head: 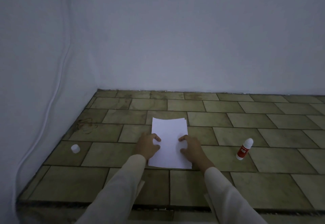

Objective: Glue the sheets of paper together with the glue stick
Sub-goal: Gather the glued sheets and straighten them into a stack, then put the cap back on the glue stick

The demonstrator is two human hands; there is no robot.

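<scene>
The sheets of paper (169, 142) lie in a stack on the tiled surface (246, 120), long side running away from the person. Both hands are on the stack. The right hand (190, 147) sits on the near right part with bent fingers and thumb tip pressing on the top sheet, gripping nothing. The left hand (147, 146) straddles the stack's left edge, fingers bent onto the paper. I cannot tell whether its thumb hooks under that edge.

The glue stick (244, 149) lies tilted to the right of the stack, well apart from it. A small white cap (75, 148) lies well apart to the left of it, so the stick is probably uncapped.

The main risk is misalignment. A sliver of a lower sheet peeks out along the stack's far right corner. If glue is already between the sheets, pressing now may fix that offset for good. Pressing with fingertips rather than flat palms may leave unbonded patches or push up wrinkles. Any sideways push from the left hand may skew the top sheet further. Glue squeezed past an edge could stick the stack to the tiles. An uncapped stick may dry out, and lying on its side it may roll away from the stack.
</scene>
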